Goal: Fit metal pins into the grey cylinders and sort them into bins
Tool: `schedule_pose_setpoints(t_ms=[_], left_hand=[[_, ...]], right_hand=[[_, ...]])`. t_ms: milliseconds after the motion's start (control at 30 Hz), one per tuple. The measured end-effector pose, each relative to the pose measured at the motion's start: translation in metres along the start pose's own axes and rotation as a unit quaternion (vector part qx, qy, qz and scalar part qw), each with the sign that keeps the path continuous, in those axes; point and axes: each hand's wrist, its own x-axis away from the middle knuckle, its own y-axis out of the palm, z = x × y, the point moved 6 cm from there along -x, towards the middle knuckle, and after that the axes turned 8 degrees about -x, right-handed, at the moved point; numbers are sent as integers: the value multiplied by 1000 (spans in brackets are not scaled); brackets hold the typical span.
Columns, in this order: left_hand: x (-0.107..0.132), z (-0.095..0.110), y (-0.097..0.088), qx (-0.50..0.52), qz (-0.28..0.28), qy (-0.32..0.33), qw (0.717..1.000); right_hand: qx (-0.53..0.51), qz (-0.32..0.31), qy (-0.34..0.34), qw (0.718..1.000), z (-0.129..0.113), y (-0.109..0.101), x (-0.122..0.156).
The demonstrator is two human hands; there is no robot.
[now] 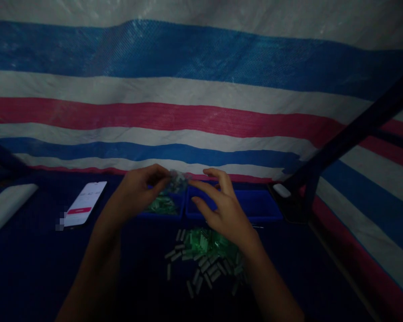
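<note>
My left hand point(139, 190) pinches a small clear plastic bag point(178, 180) with greyish contents, too dim to make out. It holds the bag above the left blue tray point(182, 210), where green-looking packets point(161, 205) lie. Thumb and fingers apart, my right hand point(225, 208) reaches in from the other side; its index fingertip is at the bag's edge, and I cannot tell whether it touches. Below the hands, many small pale sticks point(211, 268) lie scattered on the dark blue table, with green see-through packets point(201, 240) among them.
A second blue tray point(260, 208) stands on the right, partly behind my right hand. On the left lie a lit phone point(86, 203) and a white oblong object point(8, 208). A small white object point(282, 190) sits at the back right. Striped sheeting point(188, 118) and dark frame bars point(349, 129) enclose the table.
</note>
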Motion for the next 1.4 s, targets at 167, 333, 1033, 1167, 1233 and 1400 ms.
schedule_pose_setpoints(t_ms=[167, 333, 1033, 1167, 1233, 1400], left_hand=[[9, -33, -17, -150, 31, -50, 987], [23, -46, 3, -115, -136, -23, 984], [23, -2, 26, -101, -184, 61, 976], [25, 0, 27, -107, -189, 60, 974], [27, 4, 32, -104, -201, 62, 972], [31, 22, 49, -81, -227, 97, 966]], right_hand=[[44, -2, 42, 998, 7, -23, 2], [111, 13, 93, 989, 12, -65, 26], [83, -32, 291, 952, 53, -17, 184], [62, 126, 332, 933, 59, -42, 191], [35, 238, 368, 898, 59, -59, 198], [-73, 362, 387, 845, 45, -62, 195]])
